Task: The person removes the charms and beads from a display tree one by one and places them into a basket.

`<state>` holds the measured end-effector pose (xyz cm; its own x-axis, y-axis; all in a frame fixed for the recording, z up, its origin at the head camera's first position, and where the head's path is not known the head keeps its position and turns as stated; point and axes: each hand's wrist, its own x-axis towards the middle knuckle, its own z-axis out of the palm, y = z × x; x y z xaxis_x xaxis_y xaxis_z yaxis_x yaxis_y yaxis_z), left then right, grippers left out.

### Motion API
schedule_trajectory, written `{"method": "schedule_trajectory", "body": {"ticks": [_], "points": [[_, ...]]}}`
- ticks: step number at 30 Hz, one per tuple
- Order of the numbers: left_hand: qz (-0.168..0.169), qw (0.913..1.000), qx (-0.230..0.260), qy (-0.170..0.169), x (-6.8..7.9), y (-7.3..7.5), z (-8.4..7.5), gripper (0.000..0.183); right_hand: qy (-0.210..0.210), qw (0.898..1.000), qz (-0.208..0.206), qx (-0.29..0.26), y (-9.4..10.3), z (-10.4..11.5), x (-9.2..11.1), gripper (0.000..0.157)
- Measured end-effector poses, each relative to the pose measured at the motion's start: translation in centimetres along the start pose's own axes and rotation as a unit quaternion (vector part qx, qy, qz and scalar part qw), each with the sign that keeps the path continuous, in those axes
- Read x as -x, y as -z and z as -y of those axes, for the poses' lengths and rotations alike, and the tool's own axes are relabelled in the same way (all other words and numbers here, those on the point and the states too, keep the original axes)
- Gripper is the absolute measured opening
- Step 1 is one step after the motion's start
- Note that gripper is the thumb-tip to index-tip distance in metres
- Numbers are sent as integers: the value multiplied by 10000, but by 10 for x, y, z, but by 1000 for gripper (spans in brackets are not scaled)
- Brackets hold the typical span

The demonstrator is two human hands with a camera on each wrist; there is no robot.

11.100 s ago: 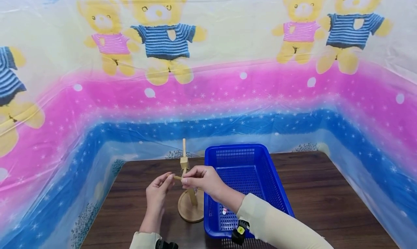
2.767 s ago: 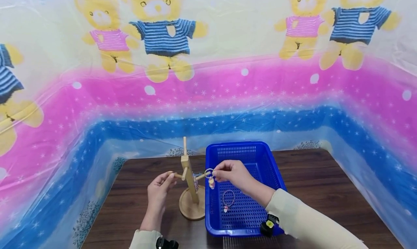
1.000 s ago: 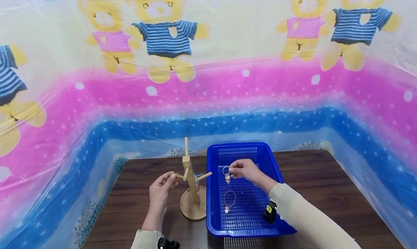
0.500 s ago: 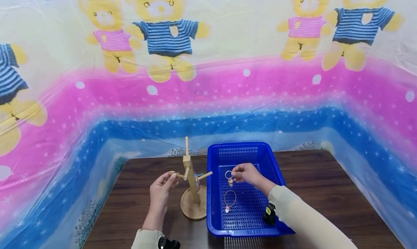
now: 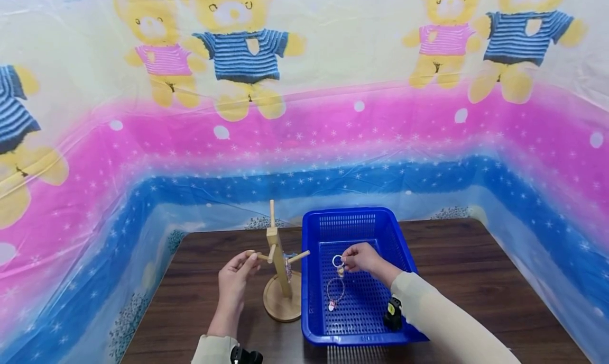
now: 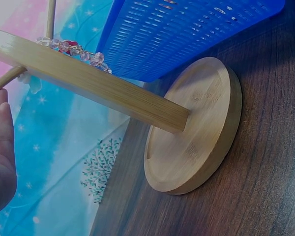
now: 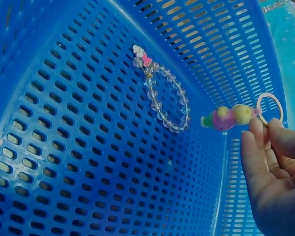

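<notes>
My left hand (image 5: 234,279) pinches the tip of a side peg (image 6: 7,80) on a wooden peg stand (image 5: 280,269), which stands on its round base (image 6: 196,132). My right hand (image 5: 363,258) is over the blue basket, pinching a keychain (image 7: 231,117) by its metal ring (image 7: 271,104). A small pink, yellow and green figure dangles from that ring. Below it, on the basket floor, lies a clear beaded bracelet (image 7: 157,101) with a white and pink charm. Another beaded bracelet (image 6: 76,50) hangs on the stand, partly hidden behind the post.
The blue basket (image 5: 308,300) stands directly right of the stand on a dark wood table (image 5: 457,258). The stand's right peg (image 5: 300,256) reaches to the basket's left rim. A printed bear curtain (image 5: 333,142) encloses the back and sides.
My right hand has carried the keychain from the stand, past the right peg's tip, rightward over the basket and lately a little lower. My left hand has stayed at its peg.
</notes>
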<state>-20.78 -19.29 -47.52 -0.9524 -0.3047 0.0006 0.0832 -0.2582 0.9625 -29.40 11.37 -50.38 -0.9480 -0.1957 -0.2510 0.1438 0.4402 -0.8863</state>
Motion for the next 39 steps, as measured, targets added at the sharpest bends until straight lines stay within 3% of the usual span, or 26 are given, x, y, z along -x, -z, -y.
{"method": "schedule_trajectory", "body": {"ticks": [18, 39], "points": [[-3, 10000, 44, 59, 0, 0, -1, 17, -510, 9982, 0, 308, 1, -4, 0, 13], [-37, 9999, -140, -6, 0, 0, 0, 16, -680, 9975, -188, -70, 3, -13, -11, 9]]}}
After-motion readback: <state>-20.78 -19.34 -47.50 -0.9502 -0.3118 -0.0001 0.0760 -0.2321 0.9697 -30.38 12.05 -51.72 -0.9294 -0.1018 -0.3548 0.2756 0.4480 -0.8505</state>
